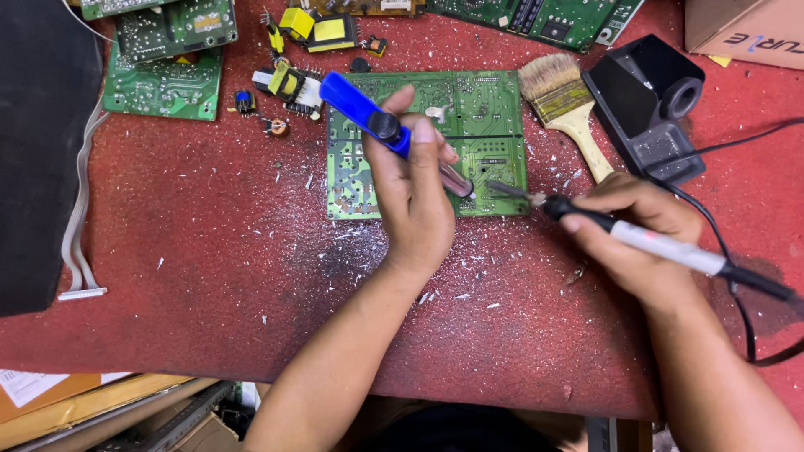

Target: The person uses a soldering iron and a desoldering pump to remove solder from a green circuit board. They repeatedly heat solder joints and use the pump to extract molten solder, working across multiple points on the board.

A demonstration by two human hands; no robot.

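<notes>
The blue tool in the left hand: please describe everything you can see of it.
The blue desoldering pump looks like plastic, with a black round button on its side and a clear, silvery front part ending in a tip. The left hand grips it, tilted, tip down on the green circuit board, close to the soldering iron tip.

The left hand (412, 199) is raised from the lower middle of the view, its forearm angled up and slightly to the right, with the back of the hand turned towards the camera. Its fingers are curled closed and the thumb is pressed upward. The right hand (638, 238) is brought in from the lower right, the wrist bent inward, its fingers closed in a pen-like grip.
</notes>
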